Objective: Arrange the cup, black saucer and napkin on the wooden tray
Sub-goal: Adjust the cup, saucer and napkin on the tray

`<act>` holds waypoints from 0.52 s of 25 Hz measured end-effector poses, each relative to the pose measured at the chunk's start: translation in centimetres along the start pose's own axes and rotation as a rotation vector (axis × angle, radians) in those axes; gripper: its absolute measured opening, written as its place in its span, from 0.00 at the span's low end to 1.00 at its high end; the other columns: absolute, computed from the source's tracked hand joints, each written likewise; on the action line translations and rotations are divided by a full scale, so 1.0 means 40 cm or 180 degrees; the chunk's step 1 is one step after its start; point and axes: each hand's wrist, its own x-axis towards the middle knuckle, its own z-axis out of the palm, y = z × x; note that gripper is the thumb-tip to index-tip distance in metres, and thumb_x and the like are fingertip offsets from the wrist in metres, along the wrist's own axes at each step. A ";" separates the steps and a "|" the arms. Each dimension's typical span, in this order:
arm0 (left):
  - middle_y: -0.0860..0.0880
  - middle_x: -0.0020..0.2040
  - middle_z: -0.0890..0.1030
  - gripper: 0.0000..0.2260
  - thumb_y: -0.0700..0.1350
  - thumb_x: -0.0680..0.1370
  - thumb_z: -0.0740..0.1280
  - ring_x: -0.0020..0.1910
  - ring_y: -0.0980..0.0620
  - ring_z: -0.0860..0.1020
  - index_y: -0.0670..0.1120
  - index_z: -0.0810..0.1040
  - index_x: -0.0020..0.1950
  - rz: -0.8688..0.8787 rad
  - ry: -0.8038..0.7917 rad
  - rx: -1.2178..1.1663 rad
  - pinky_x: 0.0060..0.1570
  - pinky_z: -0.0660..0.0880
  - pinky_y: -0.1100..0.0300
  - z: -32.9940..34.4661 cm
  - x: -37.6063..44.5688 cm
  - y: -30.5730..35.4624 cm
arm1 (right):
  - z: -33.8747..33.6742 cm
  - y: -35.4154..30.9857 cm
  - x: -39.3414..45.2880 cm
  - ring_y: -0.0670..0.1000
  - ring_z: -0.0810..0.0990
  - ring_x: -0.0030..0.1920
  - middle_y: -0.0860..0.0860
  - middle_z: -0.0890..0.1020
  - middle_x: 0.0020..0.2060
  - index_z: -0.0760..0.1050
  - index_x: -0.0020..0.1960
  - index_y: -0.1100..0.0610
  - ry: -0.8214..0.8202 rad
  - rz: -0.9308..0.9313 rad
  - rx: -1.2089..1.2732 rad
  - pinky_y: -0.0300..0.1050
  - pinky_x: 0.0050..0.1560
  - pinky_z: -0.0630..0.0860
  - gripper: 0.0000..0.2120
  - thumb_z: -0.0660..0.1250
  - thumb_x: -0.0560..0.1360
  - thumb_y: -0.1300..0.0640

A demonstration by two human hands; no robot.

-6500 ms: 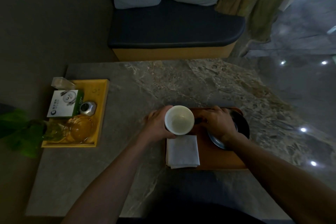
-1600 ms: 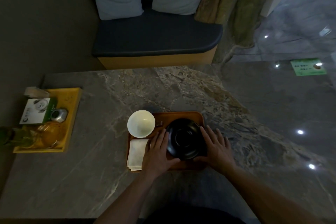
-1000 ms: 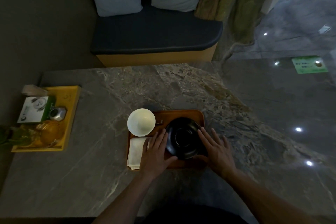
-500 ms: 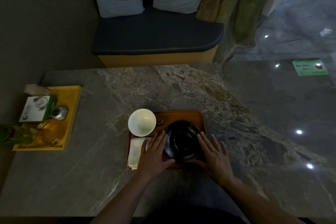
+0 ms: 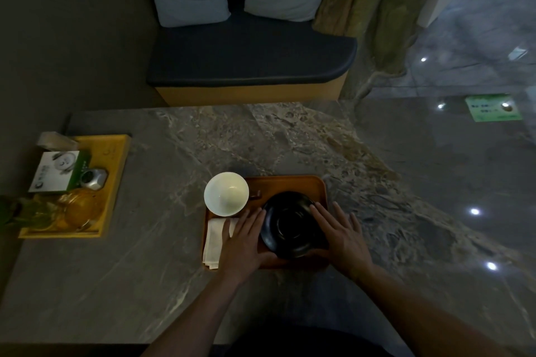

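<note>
A white cup [image 5: 226, 193] stands at the far left corner of the brown wooden tray [image 5: 293, 182]. A folded white napkin [image 5: 216, 238] lies at the tray's near left, partly under my left hand [image 5: 243, 240]. The black saucer [image 5: 291, 224] sits on the tray's right half. My left hand lies flat against the saucer's left edge with fingers apart. On the saucer's right edge rests my right hand [image 5: 342, 236], also flat and spread. Neither hand grips anything.
A yellow tray [image 5: 113, 171] at the table's left holds a green-and-white box [image 5: 58, 172], a metal object and glassware. A dark bench with two pale cushions stands beyond the marble table's far edge. Glossy floor lies to the right.
Since 6.5 s ago my left hand has set the cup down and the saucer has moved to the tray's right half. In the last second both hands stay flat beside the saucer.
</note>
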 end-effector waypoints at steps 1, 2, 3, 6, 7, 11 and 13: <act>0.58 0.80 0.49 0.45 0.66 0.70 0.68 0.79 0.56 0.45 0.56 0.47 0.79 0.0013 0.0013 0.0019 0.74 0.35 0.52 -0.003 0.002 -0.001 | 0.003 -0.003 -0.004 0.54 0.38 0.77 0.40 0.43 0.76 0.35 0.76 0.38 0.0014 0.0023 0.0041 0.65 0.74 0.46 0.48 0.60 0.68 0.26; 0.57 0.80 0.50 0.45 0.65 0.70 0.69 0.79 0.56 0.46 0.56 0.48 0.79 0.0030 0.0029 0.0006 0.73 0.35 0.54 -0.005 0.004 -0.003 | 0.005 -0.007 -0.008 0.54 0.38 0.77 0.39 0.43 0.76 0.36 0.76 0.39 0.0023 0.0044 0.0057 0.65 0.74 0.46 0.48 0.58 0.67 0.25; 0.57 0.80 0.51 0.45 0.65 0.70 0.69 0.79 0.55 0.47 0.56 0.48 0.79 0.0054 0.0040 -0.0028 0.74 0.37 0.55 -0.006 0.006 -0.004 | 0.005 -0.011 -0.009 0.54 0.38 0.77 0.39 0.42 0.76 0.36 0.76 0.39 0.0029 0.0065 0.0050 0.65 0.74 0.46 0.47 0.57 0.67 0.25; 0.57 0.80 0.51 0.45 0.64 0.71 0.69 0.80 0.55 0.48 0.56 0.48 0.79 0.0125 0.0008 -0.0070 0.76 0.42 0.52 -0.004 0.010 -0.008 | 0.000 -0.017 -0.012 0.54 0.39 0.77 0.40 0.42 0.77 0.35 0.76 0.39 0.0008 0.0116 0.0036 0.65 0.74 0.45 0.47 0.57 0.68 0.25; 0.57 0.80 0.50 0.44 0.64 0.71 0.68 0.79 0.55 0.48 0.56 0.47 0.79 0.0132 0.0008 -0.0055 0.76 0.43 0.52 -0.003 0.009 -0.010 | -0.002 -0.018 -0.013 0.55 0.39 0.77 0.40 0.42 0.77 0.35 0.76 0.39 0.0003 0.0127 0.0039 0.65 0.74 0.44 0.47 0.57 0.68 0.25; 0.58 0.81 0.49 0.44 0.62 0.71 0.69 0.79 0.56 0.48 0.57 0.46 0.79 0.0109 -0.0030 -0.0006 0.76 0.44 0.51 -0.003 0.012 -0.011 | -0.006 -0.027 -0.016 0.55 0.40 0.77 0.41 0.42 0.77 0.36 0.77 0.41 0.0023 0.0169 0.0012 0.64 0.74 0.44 0.47 0.54 0.67 0.24; 0.58 0.81 0.48 0.45 0.61 0.72 0.70 0.79 0.56 0.48 0.57 0.46 0.79 0.0105 -0.0069 -0.0003 0.75 0.44 0.50 -0.005 0.017 -0.011 | -0.004 -0.031 -0.017 0.56 0.41 0.78 0.41 0.42 0.76 0.37 0.77 0.41 0.0044 0.0194 0.0018 0.64 0.74 0.44 0.47 0.55 0.68 0.25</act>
